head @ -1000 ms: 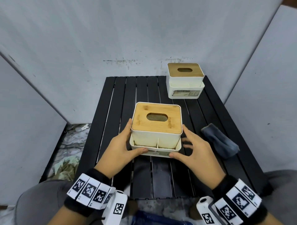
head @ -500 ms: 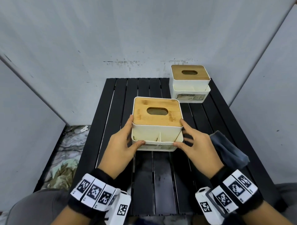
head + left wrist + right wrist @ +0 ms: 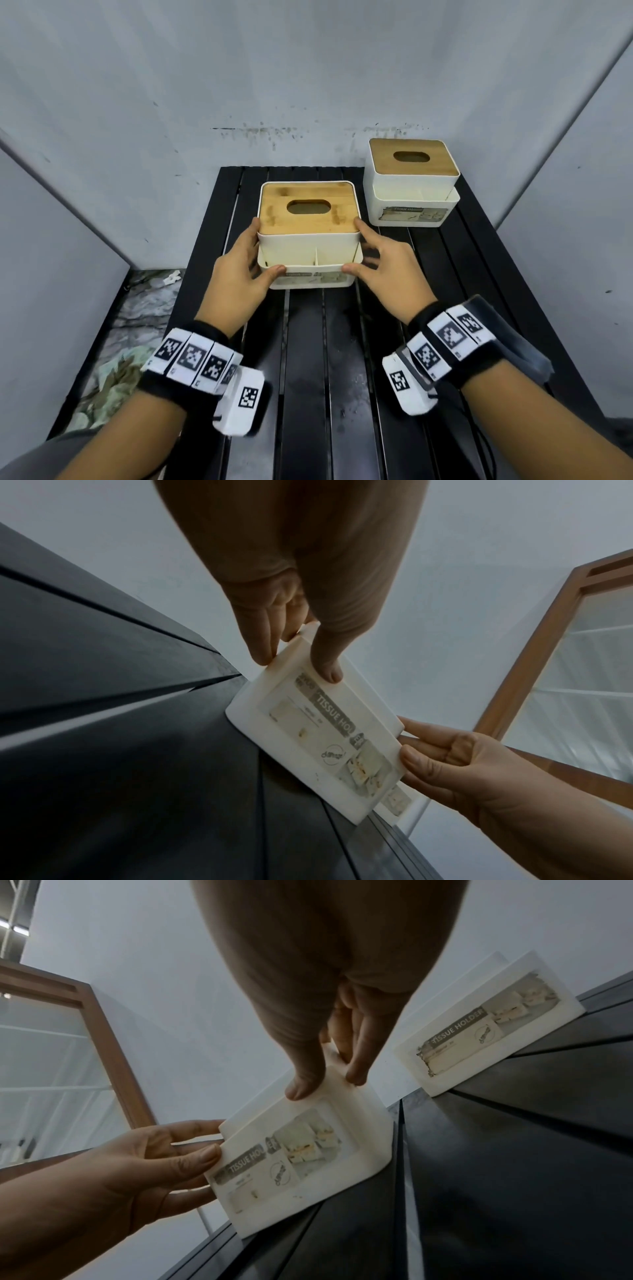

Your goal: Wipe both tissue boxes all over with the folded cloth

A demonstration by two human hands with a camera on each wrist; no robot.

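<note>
A white tissue box [image 3: 310, 251] with a bamboo lid sits mid-table, its front label facing me. My left hand [image 3: 251, 260] grips its left side, thumb on the front rim and fingers along the side. My right hand [image 3: 371, 257] grips the right side the same way. The left wrist view shows the thumb [image 3: 329, 669] on the box [image 3: 325, 739]; the right wrist view shows the thumb [image 3: 301, 1088] on the box [image 3: 301, 1153]. A second, matching box [image 3: 411, 185] stands at the back right. The dark grey cloth [image 3: 527, 353] lies by the right table edge, mostly hidden behind my right wrist.
The black slatted table [image 3: 308, 359] is hemmed by grey walls at the back and both sides. Crumpled litter [image 3: 113, 377] lies on the floor to the left. A wooden-framed panel [image 3: 103, 1042] shows in the wrist views. Bare slats stretch between me and the held box.
The near box has moved away from me toward the back of the table. My right hand's fingers have come to grip its right side; the left hand kept its hold.
</note>
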